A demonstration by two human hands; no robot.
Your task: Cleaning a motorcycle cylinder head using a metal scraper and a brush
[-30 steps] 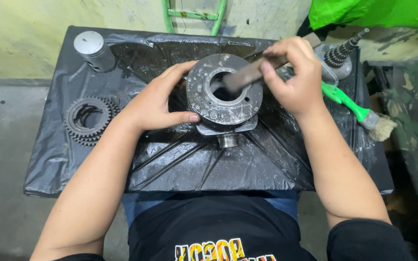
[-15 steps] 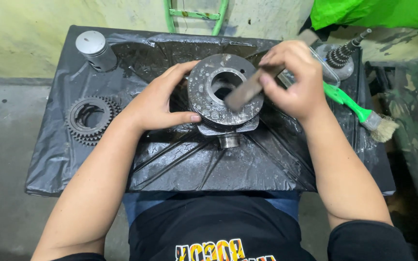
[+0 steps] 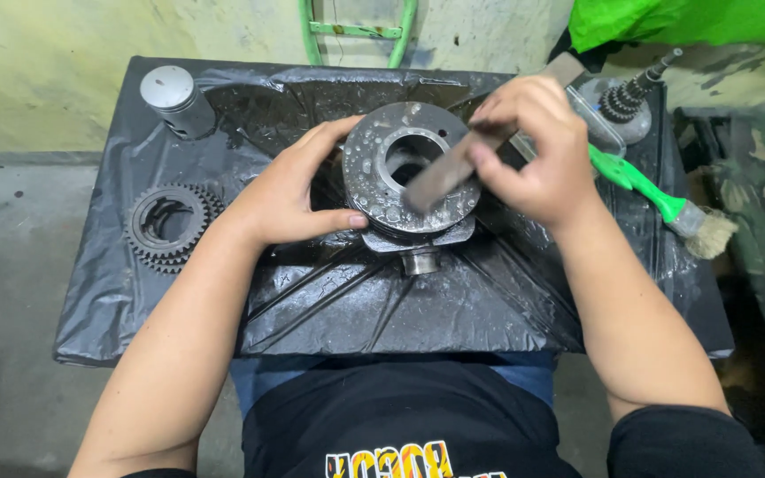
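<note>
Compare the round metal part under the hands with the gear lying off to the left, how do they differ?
The round metal part has a smooth rim; the gear has teeth. The part is wet and beaded with droplets; the gear looks dry. The left hand grips the part while the right hand lays a flat tool on it; the gear lies untouched. Both are dark metal rings on black plastic sheeting.

Things lying around on the black plastic sheet (image 3: 453, 310)

A grey piston (image 3: 177, 100) stands at the back left. A round gear (image 3: 168, 227) lies on the left. A green-handled brush (image 3: 661, 202) and a gear shaft (image 3: 632, 95) lie on the right.
</note>
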